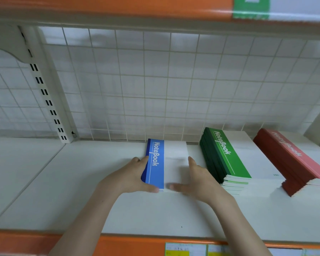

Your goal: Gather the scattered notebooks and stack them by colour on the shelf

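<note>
A: Left hand [135,174] cups the spine edge of the blue notebook stack [164,163], thumb curled under its near corner. Right hand [194,179] presses flat, fingers straight, on the white open edge.

B: Where's the stack?

A: On the shelf [100,200], mid-depth, between your hands, long axis running away from you toward the wire grid back [137,80]. Green notebook stack [227,159] sits just right, red notebook stack [292,161] beyond that.

B: Next move?

A: Probably squaring or sliding it back; both hands are equally near.

B: Anything hidden?

A: Stack height. Your left hand covers the spine side, so you can't count the blue books. Red stack is cut off at the right.
</note>
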